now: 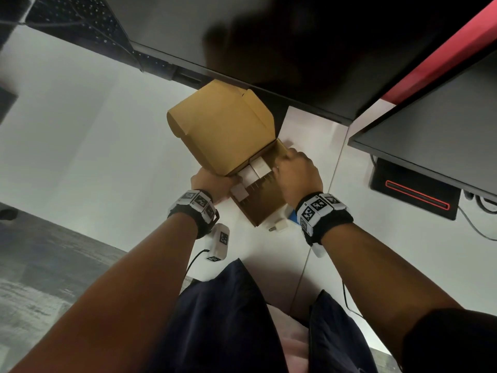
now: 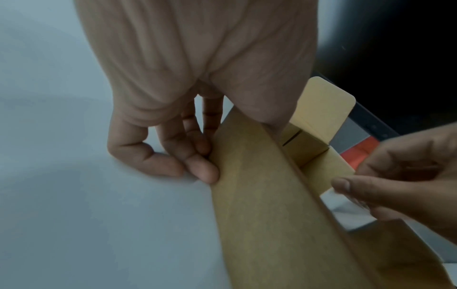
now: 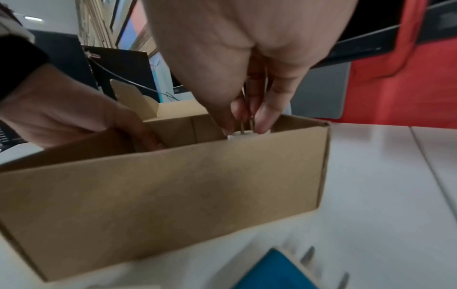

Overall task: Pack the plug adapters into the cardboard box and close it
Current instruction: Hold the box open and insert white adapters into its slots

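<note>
A brown cardboard box (image 1: 269, 211) stands open on the white desk, its lid (image 1: 220, 125) tilted up at the back. Three white plug adapters (image 1: 247, 173) sit in slots along its left side. My left hand (image 1: 212, 184) grips the box's left wall (image 2: 259, 195), fingers outside and thumb over the rim. My right hand (image 1: 298, 173) reaches into the far right corner and pinches another white adapter (image 3: 237, 135) by its metal prongs, just below the rim (image 3: 173, 195). One more white adapter (image 1: 278, 226) lies on the desk in front of the box.
A blue flat object (image 1: 293, 215) lies by the loose adapter at the box's near right corner. Dark monitors (image 1: 295, 49) overhang the back of the desk, with a red panel (image 1: 443, 49) beside them. A black device with a red light strip (image 1: 414, 195) sits at the right.
</note>
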{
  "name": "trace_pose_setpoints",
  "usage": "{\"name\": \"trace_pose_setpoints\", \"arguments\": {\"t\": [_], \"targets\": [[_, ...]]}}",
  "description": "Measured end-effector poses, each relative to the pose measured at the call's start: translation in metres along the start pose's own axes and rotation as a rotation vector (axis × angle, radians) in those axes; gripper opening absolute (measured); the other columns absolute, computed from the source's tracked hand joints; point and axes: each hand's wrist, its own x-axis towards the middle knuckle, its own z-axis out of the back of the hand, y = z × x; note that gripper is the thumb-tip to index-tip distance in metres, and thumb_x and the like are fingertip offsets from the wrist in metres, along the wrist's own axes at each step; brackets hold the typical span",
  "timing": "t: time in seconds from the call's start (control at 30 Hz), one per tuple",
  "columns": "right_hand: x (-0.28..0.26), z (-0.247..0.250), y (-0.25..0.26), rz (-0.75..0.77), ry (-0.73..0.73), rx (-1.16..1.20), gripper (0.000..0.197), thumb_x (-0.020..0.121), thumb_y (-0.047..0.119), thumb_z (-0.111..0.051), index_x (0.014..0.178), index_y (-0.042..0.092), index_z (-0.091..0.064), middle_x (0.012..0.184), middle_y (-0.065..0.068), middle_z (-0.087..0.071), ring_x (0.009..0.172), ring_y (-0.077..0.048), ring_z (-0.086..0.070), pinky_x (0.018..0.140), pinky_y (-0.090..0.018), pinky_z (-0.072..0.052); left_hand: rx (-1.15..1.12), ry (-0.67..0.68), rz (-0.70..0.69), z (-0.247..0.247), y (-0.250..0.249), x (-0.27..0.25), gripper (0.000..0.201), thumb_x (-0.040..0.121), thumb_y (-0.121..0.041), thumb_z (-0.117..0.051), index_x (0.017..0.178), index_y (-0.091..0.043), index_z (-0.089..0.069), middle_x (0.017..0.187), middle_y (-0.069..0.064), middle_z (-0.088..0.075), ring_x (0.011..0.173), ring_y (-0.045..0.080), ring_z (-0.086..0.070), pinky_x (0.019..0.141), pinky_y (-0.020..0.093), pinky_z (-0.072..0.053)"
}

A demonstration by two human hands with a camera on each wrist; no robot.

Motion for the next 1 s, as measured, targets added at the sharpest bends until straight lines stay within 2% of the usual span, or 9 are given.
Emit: {"name": "trace_pose_setpoints", "arguments": {"t": [0.2,0.33,0.47,0.6,0.73,0.87,0.9,0.93,1.0], "targets": [[0.005,-0.001,0.004,-0.019,0.041,0.016,0.008,0.095,0.008,-0.062,0.094,0.003,-0.068,0.108,-0.016,-0.061,0.096,-0.037,-0.06,0.067,-0.035,-0.041,0.005,0.006,-0.014,0.0,0.001,0.002,0.03,0.085,-0.045,-0.079,0.08,-0.022,-0.06,0.085,0.008,-0.079,0.089,0.03,-0.079,0.093,0.046,-0.063],[-0.002,-0.007,-0.002,-0.045,0.009,0.077,0.012,0.096,0.009,-0.062,0.098,-0.001,-0.069,0.113,-0.018,-0.058,0.097,-0.037,-0.06,0.075,-0.04,-0.054,-0.013,0.006,-0.011,0.0,0.001,0.002,0.032,0.087,-0.043,-0.079,0.08,-0.024,-0.054,0.082,0.004,-0.075,0.092,0.031,-0.078,0.095,0.046,-0.063],[-0.011,-0.008,-0.002,-0.083,-0.016,0.104,0.014,0.097,0.004,-0.058,0.096,-0.006,-0.068,0.115,-0.02,-0.059,0.09,-0.039,-0.063,0.077,-0.046,-0.057,-0.032,0.005,0.011,0.001,0.001,0.0,0.034,0.086,-0.044,-0.081,0.081,-0.025,-0.053,0.076,0.0,-0.069,0.093,0.029,-0.077,0.094,0.046,-0.063],[-0.017,-0.01,-0.002,-0.058,0.129,0.011,0.019,0.097,0.004,-0.049,0.104,0.0,-0.066,0.11,-0.017,-0.064,0.099,-0.038,-0.064,0.077,-0.041,-0.052,-0.035,0.001,0.011,0.0,-0.001,-0.001,0.035,0.086,-0.043,-0.082,0.08,-0.026,-0.051,0.081,0.001,-0.068,0.097,0.033,-0.077,0.095,0.048,-0.063],[-0.014,-0.014,-0.001,0.02,0.137,0.059,0.015,0.088,0.004,-0.06,0.099,0.005,-0.07,0.105,-0.012,-0.067,0.096,-0.03,-0.067,0.083,-0.037,-0.056,-0.042,-0.017,0.023,0.0,0.001,0.001,0.038,0.08,-0.05,-0.084,0.086,-0.027,-0.053,0.098,0.007,-0.074,0.099,0.033,-0.076,0.093,0.047,-0.064],[-0.008,-0.016,-0.004,0.086,0.15,0.119,0.02,0.082,0.0,-0.061,0.1,0.006,-0.068,0.103,-0.01,-0.068,0.095,-0.03,-0.064,0.081,-0.036,-0.053,-0.061,-0.017,0.035,-0.002,0.002,0.003,0.035,0.083,-0.048,-0.082,0.087,-0.021,-0.061,0.086,0.008,-0.078,0.088,0.03,-0.08,0.091,0.045,-0.065],[-0.007,-0.016,-0.006,0.087,0.129,0.14,0.018,0.083,0.0,-0.06,0.098,0.007,-0.068,0.1,-0.01,-0.067,0.092,-0.029,-0.064,0.078,-0.036,-0.053,-0.066,-0.017,0.042,-0.002,0.002,0.004,0.034,0.084,-0.047,-0.082,0.087,-0.02,-0.062,0.083,0.007,-0.077,0.083,0.028,-0.08,0.086,0.043,-0.065],[-0.008,-0.014,-0.008,0.08,0.09,0.16,0.014,0.086,0.003,-0.058,0.096,0.008,-0.066,0.098,-0.009,-0.065,0.088,-0.028,-0.062,0.074,-0.036,-0.052,-0.082,-0.016,0.057,-0.001,0.002,0.004,0.035,0.084,-0.047,-0.082,0.089,-0.018,-0.063,0.08,0.006,-0.076,0.075,0.026,-0.078,0.077,0.038,-0.065],[-0.007,-0.009,-0.015,0.057,-0.024,0.225,0.012,0.094,0.013,-0.054,0.096,0.009,-0.065,0.092,-0.005,-0.057,0.079,-0.023,-0.055,0.069,-0.033,-0.048,-0.097,0.018,0.1,0.001,0.003,0.005,0.037,0.082,-0.047,-0.084,0.092,-0.015,-0.066,0.076,0.006,-0.074,0.057,0.019,-0.067,0.057,0.029,-0.054]]}}
